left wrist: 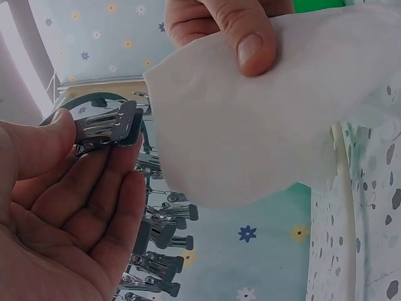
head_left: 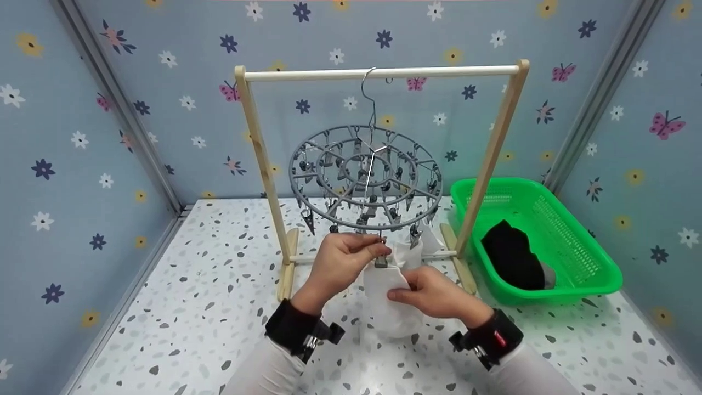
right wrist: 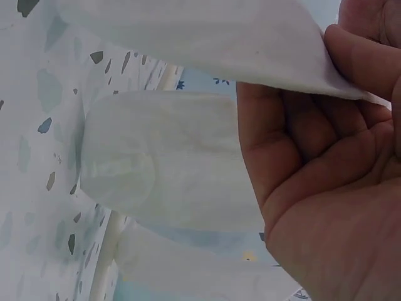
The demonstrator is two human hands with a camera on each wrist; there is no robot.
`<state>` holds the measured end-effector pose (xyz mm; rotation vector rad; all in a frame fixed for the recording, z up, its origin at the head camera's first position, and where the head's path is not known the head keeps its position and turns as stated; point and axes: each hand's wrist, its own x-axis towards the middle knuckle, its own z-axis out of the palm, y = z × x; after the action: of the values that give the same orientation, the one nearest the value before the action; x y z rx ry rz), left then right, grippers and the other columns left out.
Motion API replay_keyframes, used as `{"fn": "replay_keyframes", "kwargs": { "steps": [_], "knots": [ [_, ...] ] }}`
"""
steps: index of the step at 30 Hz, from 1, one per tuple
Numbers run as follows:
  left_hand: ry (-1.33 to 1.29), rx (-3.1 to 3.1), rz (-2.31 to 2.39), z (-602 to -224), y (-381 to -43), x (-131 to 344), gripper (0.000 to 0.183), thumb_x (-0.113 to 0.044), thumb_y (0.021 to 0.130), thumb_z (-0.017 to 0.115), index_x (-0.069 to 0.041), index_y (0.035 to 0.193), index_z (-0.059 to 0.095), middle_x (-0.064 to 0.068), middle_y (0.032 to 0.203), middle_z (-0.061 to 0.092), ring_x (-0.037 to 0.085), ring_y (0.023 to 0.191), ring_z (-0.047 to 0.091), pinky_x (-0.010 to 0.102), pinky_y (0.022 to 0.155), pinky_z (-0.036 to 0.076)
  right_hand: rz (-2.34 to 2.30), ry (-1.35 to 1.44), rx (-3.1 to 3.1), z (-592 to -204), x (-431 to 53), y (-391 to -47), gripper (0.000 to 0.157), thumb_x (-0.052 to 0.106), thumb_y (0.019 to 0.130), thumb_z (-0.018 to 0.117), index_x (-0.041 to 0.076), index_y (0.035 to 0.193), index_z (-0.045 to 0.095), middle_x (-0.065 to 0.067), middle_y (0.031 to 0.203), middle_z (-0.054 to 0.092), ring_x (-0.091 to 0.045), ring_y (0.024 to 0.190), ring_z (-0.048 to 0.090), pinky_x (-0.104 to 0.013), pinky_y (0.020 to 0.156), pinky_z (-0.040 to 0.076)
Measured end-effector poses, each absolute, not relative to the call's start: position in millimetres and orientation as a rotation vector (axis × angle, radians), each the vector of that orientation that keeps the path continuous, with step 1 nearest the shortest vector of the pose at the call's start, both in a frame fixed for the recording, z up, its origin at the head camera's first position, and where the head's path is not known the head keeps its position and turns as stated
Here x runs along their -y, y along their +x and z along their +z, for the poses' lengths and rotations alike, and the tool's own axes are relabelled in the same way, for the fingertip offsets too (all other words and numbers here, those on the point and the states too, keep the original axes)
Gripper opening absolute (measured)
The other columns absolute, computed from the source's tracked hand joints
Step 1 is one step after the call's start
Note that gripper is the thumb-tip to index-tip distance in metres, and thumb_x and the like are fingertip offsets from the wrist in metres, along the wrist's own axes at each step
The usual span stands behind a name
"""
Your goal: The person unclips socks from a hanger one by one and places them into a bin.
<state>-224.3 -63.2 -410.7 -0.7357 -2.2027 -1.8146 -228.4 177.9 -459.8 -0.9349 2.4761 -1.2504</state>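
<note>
My left hand (head_left: 343, 260) pinches a grey metal clip (left wrist: 106, 128) between thumb and fingers, below the front rim of a round grey drying hanger (head_left: 364, 226). My right hand (head_left: 433, 293) holds a white sock (head_left: 384, 307) near its upper edge, thumb on the front and fingers behind. In the left wrist view, that edge lies just beside the clip with a small gap. The sock hangs down below both hands. Behind it, more white socks (right wrist: 169, 163) hang, partly hidden in the head view.
A wooden stand (head_left: 493, 142) carries the hanger by its hook on the white top bar (head_left: 449, 72). Several other clips dangle from the rings. On the right sits a green basket (head_left: 570, 293) with a black sock (head_left: 510, 255) inside. Patterned walls enclose the speckled table (head_left: 219, 307).
</note>
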Motion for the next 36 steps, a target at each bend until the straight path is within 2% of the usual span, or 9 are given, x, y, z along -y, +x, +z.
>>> {"fn": "replay_keyframes", "kwargs": {
  "steps": [5,8,13,17,19,22,27,32,36],
  "knots": [
    [-0.732,2.224,-1.753,-410.5,-223.1,63.5,0.012,-0.015,0.1,0.086,-0.005,0.107,0.088,0.015,0.116,0.083,0.011,0.075,0.074,0.02,0.06,0.051,-1.23,-0.929,-2.499,-459.0,-183.0,-230.7,0.018,0.024,0.106,0.077,0.007,0.108,0.083,0.003,0.092,0.081,-0.009,0.076,0.07,-0.026,0.068,0.059],
    [-0.727,2.27,-1.672,-408.0,-220.3,63.0,0.018,-0.019,0.101,0.085,-0.005,0.112,0.088,0.01,0.114,0.084,0.015,0.092,0.08,0.025,0.074,0.062,-1.227,-0.926,-2.516,-456.7,-186.1,-231.2,0.017,0.025,0.106,0.077,0.008,0.105,0.082,0.006,0.086,0.076,-0.008,0.072,0.064,-0.024,0.065,0.052],
    [-0.722,2.431,-1.57,-395.7,-208.8,64.2,0.033,-0.023,0.106,0.078,-0.002,0.131,0.08,0.007,0.122,0.083,0.023,0.112,0.08,0.043,0.099,0.064,-1.225,-0.924,-2.529,-452.5,-190.2,-231.6,0.017,0.026,0.107,0.077,0.009,0.105,0.082,0.007,0.083,0.071,-0.008,0.068,0.058,-0.024,0.062,0.048],
    [-0.718,2.614,-1.366,-382.0,-194.3,70.2,0.05,-0.027,0.108,0.075,0.002,0.148,0.067,0.013,0.138,0.076,0.032,0.121,0.076,0.05,0.107,0.06,-1.232,-0.921,-2.537,-450.1,-192.7,-232.5,0.017,0.026,0.106,0.078,0.01,0.105,0.082,0.009,0.078,0.065,-0.008,0.065,0.054,-0.024,0.059,0.045],
    [-0.744,2.638,-1.229,-375.5,-186.7,73.8,0.05,-0.028,0.108,0.076,0.002,0.147,0.068,0.015,0.141,0.075,0.034,0.123,0.075,0.051,0.108,0.06,-1.231,-0.921,-2.544,-448.6,-194.4,-232.6,0.017,0.027,0.106,0.079,0.011,0.102,0.081,0.01,0.073,0.058,-0.007,0.062,0.049,-0.024,0.057,0.04],
    [-0.809,2.524,-1.073,-368.3,-178.1,78.7,0.036,-0.026,0.106,0.079,-0.001,0.132,0.079,0.011,0.128,0.081,0.028,0.117,0.079,0.045,0.1,0.064,-1.205,-0.923,-2.576,-445.9,-196.8,-232.0,0.017,0.028,0.106,0.079,0.012,0.099,0.08,0.012,0.069,0.052,-0.006,0.059,0.046,-0.025,0.056,0.038],
    [-0.93,2.06,-0.923,-363.3,-177.8,84.7,0.015,-0.011,0.101,0.082,-0.003,0.113,0.084,0.004,0.102,0.084,0.018,0.089,0.079,0.033,0.079,0.065,-1.177,-0.918,-2.625,-442.0,-201.1,-232.5,0.018,0.03,0.105,0.08,0.013,0.103,0.083,0.011,0.076,0.068,-0.006,0.063,0.058,-0.025,0.057,0.049],
    [-0.897,1.852,-0.801,-362.1,-187.9,85.0,0.022,-0.005,0.098,0.083,-0.001,0.12,0.082,0.009,0.114,0.083,0.027,0.107,0.077,0.038,0.099,0.063,-1.18,-0.915,-2.62,-438.3,-206.7,-233.4,0.017,0.027,0.105,0.081,0.011,0.106,0.084,0.006,0.084,0.077,-0.008,0.069,0.065,-0.026,0.062,0.056],
    [-0.804,1.937,-0.658,-364.8,-192.3,86.3,0.027,-0.012,0.099,0.084,-0.001,0.123,0.082,0.013,0.125,0.08,0.032,0.122,0.074,0.045,0.114,0.056,-1.173,-0.922,-2.625,-434.6,-213.1,-233.9,0.015,0.025,0.105,0.081,0.01,0.101,0.082,0.008,0.08,0.072,-0.007,0.068,0.061,-0.024,0.061,0.053]
  ]
}}
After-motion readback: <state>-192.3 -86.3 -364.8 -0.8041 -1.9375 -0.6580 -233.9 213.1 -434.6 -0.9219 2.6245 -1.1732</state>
